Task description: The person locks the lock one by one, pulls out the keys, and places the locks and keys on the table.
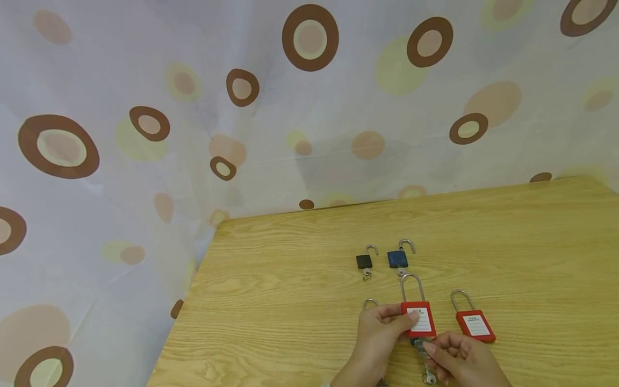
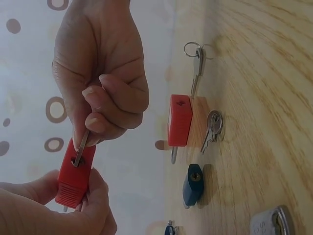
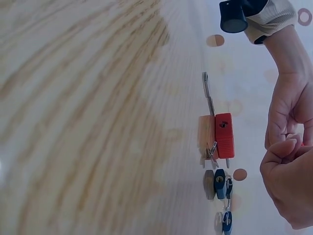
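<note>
My left hand (image 1: 377, 336) grips a red padlock (image 1: 418, 319) with a white label, its long silver shackle pointing away. The thumb lies over the label. My right hand (image 1: 466, 357) pinches a key (image 2: 82, 147), its tip at the keyhole in the padlock's underside; how deep it sits I cannot tell. A second red padlock (image 1: 476, 325) lies to the right, with loose keys (image 2: 213, 128) near it in the left wrist view. Partly hidden behind my left hand is another padlock's shackle (image 1: 370, 302).
Farther back lie a black padlock (image 1: 364, 262) and a blue padlock (image 1: 398, 259), shackles open, keys in their undersides. A silver padlock (image 2: 269, 224) shows at the left wrist view's edge. The wooden table (image 1: 271, 290) meets a dotted curtain (image 1: 271, 123).
</note>
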`<state>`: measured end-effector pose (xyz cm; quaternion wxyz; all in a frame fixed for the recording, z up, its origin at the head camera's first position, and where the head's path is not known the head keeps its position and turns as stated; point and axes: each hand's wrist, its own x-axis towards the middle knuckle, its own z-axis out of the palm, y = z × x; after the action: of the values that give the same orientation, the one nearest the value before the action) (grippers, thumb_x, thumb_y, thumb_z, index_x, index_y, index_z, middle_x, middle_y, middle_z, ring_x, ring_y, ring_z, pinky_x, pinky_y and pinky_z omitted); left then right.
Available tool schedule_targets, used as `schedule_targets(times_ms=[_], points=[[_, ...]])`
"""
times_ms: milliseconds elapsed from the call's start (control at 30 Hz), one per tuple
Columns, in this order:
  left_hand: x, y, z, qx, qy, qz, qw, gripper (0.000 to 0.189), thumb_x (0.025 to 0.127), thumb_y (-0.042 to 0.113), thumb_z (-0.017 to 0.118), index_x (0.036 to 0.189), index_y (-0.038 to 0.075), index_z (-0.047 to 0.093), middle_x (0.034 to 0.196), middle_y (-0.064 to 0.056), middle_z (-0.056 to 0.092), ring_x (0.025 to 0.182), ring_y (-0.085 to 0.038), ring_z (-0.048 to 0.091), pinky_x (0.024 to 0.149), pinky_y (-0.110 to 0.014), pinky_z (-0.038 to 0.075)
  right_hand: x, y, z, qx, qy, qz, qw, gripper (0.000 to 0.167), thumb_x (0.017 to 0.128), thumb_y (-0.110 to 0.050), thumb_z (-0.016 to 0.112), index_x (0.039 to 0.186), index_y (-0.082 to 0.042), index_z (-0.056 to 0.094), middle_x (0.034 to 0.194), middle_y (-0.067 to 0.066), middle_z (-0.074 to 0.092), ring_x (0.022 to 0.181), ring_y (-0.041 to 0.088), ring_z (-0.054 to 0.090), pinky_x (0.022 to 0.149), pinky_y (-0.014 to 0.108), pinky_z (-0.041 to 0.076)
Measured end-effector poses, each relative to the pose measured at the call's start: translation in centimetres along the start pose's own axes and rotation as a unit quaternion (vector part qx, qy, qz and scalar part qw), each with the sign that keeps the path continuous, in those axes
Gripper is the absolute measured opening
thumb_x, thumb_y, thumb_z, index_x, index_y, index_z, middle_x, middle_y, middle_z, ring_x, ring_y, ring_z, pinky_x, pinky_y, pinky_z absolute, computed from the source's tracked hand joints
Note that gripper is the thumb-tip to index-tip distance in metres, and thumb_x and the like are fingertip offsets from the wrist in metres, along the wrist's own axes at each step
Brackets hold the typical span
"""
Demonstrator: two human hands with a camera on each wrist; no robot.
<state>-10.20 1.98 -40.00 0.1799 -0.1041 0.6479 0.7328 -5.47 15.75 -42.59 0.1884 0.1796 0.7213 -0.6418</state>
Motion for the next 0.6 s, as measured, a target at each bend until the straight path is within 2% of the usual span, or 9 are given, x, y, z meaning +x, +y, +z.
schedule_targets(times_ms=[233, 500, 600], points=[[-0.16, -0.05, 0.12, -0.001, 0.008, 0.001, 1.0000, 0.020, 0.079, 0.008, 0.072, 0.096, -0.001, 0.067, 0.085, -0.008, 0.071, 0.071, -0.008, 0.063, 0.064, -0.020, 0.052, -0.35, -0.30, 0.61, -0.006, 0.047, 0.022, 0.9986, 0.019, 0.093, -0.017, 0.056, 0.093, 0.002, 0.057, 0.070, 0.001, 0.062, 0.059, 0.014, 0.053, 0.052, 0.022, 0.046], [-0.26, 0.03, 0.26, -0.009, 0.014, -0.004, 0.9998, 0.019, 0.078, 0.008, 0.073, 0.094, 0.000, 0.067, 0.083, -0.007, 0.071, 0.069, -0.008, 0.063, 0.062, -0.019, 0.051, -0.59, -0.39, 0.77, -0.003, 0.055, 0.024, 0.9982, 0.017, 0.094, -0.015, 0.054, 0.092, 0.001, 0.057, 0.069, 0.001, 0.062, 0.058, 0.014, 0.052, 0.051, 0.022, 0.044], [-0.23, -0.12, 0.32, -0.010, 0.012, 0.003, 0.9999, 0.019, 0.078, 0.007, 0.072, 0.094, -0.001, 0.067, 0.084, -0.008, 0.071, 0.069, -0.008, 0.063, 0.062, -0.019, 0.051, -0.76, -0.41, 0.85, 0.000, 0.057, 0.025, 0.9981, 0.015, 0.094, -0.014, 0.054, 0.091, 0.001, 0.057, 0.068, 0.001, 0.061, 0.058, 0.014, 0.052, 0.050, 0.022, 0.044]])
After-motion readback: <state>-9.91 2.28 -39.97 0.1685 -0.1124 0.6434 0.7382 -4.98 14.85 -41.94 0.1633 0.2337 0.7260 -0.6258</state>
